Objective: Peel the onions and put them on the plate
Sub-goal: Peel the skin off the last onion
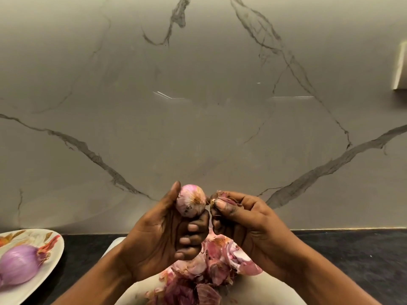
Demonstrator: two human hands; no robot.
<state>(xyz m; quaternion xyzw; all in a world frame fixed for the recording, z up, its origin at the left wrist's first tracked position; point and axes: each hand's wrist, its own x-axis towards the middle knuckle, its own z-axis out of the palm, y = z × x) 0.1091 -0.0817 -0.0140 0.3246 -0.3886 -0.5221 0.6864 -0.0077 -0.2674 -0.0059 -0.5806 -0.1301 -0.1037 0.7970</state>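
The left hand (167,234) is holding a partly skinned onion (190,200) up above the work area, its fingers (193,234) curling round the lower half and the thumb bracing the far side at about ten o'clock. This is leaving the onion's top and its three o'clock flank bare for the other hand to work on. The right hand (242,223) is sitting just beside it at three o'clock, its thumb and forefinger pinching narrowly on a scrap of dry skin (222,200). Whether that scrap is attached to the onion or already torn free is hard to tell. Both hands are hovering directly over a heap of pink peelings (211,267) lying on a white board (259,289) at six o'clock, presumably so that loosened skin is dropping onto the pile rather than the dark tabletop (352,249). Well apart at eight o'clock, the patterned plate (33,238) is carrying one peeled purple onion (18,267), lying on its side, away from the waste. Judging by the papery patches showing on the held onion, the peeling is looking unfinished, so its move to the plate is not yet due.
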